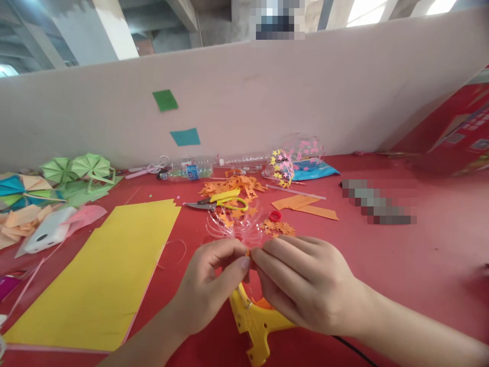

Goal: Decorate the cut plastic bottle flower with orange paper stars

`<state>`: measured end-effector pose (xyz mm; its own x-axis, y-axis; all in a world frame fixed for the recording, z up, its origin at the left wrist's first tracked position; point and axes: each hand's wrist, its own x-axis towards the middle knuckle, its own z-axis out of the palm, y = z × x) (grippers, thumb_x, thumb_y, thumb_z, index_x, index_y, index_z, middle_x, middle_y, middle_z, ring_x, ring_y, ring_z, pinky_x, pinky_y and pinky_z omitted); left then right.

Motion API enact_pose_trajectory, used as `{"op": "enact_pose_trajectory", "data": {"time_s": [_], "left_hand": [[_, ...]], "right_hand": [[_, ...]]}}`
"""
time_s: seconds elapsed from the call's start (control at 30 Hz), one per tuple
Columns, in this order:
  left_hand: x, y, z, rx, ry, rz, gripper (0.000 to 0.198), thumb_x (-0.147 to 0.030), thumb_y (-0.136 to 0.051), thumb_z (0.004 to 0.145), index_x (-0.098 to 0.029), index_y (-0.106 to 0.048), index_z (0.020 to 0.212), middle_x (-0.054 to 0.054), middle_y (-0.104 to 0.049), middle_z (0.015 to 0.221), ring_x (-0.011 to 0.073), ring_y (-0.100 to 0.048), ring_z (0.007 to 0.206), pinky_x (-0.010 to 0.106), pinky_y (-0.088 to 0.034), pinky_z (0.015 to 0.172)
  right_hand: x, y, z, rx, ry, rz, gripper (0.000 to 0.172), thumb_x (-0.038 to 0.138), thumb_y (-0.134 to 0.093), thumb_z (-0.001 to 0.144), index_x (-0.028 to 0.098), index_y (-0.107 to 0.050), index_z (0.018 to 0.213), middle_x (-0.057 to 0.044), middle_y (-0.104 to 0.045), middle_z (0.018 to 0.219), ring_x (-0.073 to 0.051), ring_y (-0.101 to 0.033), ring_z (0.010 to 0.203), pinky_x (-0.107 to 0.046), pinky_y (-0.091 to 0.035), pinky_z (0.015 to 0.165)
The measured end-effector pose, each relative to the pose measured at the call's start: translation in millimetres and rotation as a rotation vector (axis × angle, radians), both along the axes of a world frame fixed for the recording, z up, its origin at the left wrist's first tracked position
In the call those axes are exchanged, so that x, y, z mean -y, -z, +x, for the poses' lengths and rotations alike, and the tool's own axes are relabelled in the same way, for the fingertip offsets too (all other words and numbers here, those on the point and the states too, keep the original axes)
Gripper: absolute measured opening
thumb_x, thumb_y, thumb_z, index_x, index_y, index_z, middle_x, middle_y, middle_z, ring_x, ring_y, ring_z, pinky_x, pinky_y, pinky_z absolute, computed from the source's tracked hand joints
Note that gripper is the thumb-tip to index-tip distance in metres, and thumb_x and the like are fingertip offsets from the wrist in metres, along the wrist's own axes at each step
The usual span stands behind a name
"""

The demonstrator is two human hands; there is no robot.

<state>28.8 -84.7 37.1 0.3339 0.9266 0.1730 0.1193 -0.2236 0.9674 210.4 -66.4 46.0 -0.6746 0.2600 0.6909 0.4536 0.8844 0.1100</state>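
Note:
My left hand (214,278) is closed in a pinch, with a small orange paper piece (247,252) at its thumb and fingertip. Right beside it, the fingers of my right hand (305,283) are pressed together; whatever they hold is hidden. Just beyond my fingertips stands the cut clear plastic bottle (235,227), its thin strips fanned outward. A yellow glue gun (257,323) lies under my hands, partly covered by the right one. Small orange paper stars (280,228) are scattered past my right hand, near a red bottle cap ring (275,216).
Yellow paper sheets (103,270) lie at left. Scissors (233,204), a yellow cutter (225,195) and orange scraps (244,184) lie behind the strips. Farther back are a labelled bottle (191,172) and a star-covered bottle piece (280,167) against the white partition (244,97). Orange strips (305,205) lie right.

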Motion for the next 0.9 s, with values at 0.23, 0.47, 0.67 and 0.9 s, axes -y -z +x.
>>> {"op": "enact_pose_trajectory", "data": {"time_s": [0.23,0.47,0.67,0.9], "left_hand": [[0.1,-1.5,-1.2,-0.119,-0.033,0.143,0.021,-0.013,-0.044,0.086,-0.018,-0.052,0.067,-0.004,-0.046,0.061,0.0077,-0.042,0.057,0.019,-0.036,0.053],[0.8,-4.0,2.8,-0.164,-0.068,0.220,0.016,-0.012,-0.049,0.081,-0.018,-0.052,0.066,-0.004,-0.047,0.059,0.0079,-0.043,0.055,0.019,-0.036,0.052],[-3.7,-4.3,-13.2,-0.077,-0.275,0.262,0.017,-0.017,-0.051,0.084,-0.019,-0.060,0.070,-0.002,-0.056,0.064,0.0098,-0.050,0.058,0.020,-0.040,0.052],[-29.1,0.7,-36.2,0.200,-0.534,0.149,0.013,-0.021,-0.056,0.082,-0.018,-0.066,0.074,-0.002,-0.060,0.060,0.0060,-0.047,0.047,0.015,-0.031,0.038]], "right_hand": [[1.3,-2.6,-2.6,-0.221,0.019,-0.529,0.013,0.013,-0.050,0.085,0.015,-0.060,0.091,-0.002,-0.058,0.075,-0.009,-0.048,0.055,-0.021,-0.037,0.047],[2.4,-10.1,-5.2,-0.296,0.030,-0.888,0.015,0.010,-0.050,0.080,0.019,-0.053,0.068,0.003,-0.052,0.064,-0.007,-0.046,0.054,-0.017,-0.037,0.047],[7.7,-17.0,7.8,0.104,0.180,-0.660,0.009,0.012,-0.056,0.080,0.020,-0.059,0.079,0.002,-0.059,0.069,-0.010,-0.048,0.048,-0.023,-0.033,0.044],[33.5,28.3,1.3,0.597,0.207,-0.214,0.025,0.016,-0.075,0.059,0.015,-0.070,0.083,-0.008,-0.069,0.081,-0.020,-0.061,0.068,-0.034,-0.041,0.055]]}}
